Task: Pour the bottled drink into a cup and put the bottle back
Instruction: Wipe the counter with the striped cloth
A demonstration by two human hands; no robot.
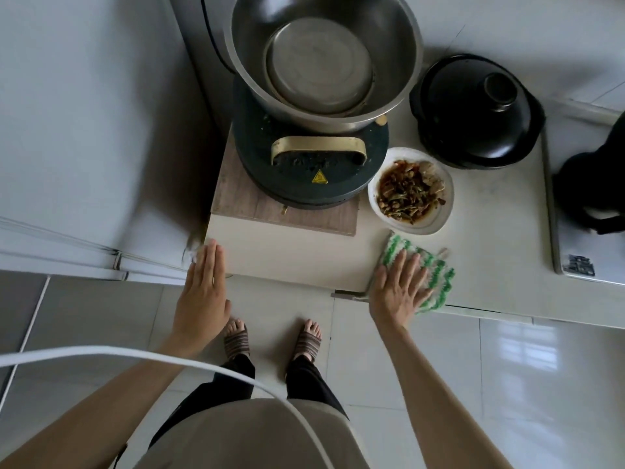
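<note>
No bottle and no cup show in the head view. My left hand (203, 286) is flat with its fingers together and stretched out, at the front left corner of the white counter (291, 258), and holds nothing. My right hand (399, 289) lies palm down with spread fingers on a green and white striped cloth (436, 279) at the counter's front edge. A white fridge (84, 130) stands to the left with its doors shut.
A steel bowl (321, 59) sits on a dark round cooker (304, 164) on a wooden board (284, 211). A white plate of cooked food (411, 191) and a black clay pot (473, 110) stand behind the cloth. A dark kettle (595, 184) is at the right. A white cable (169, 353) crosses in front.
</note>
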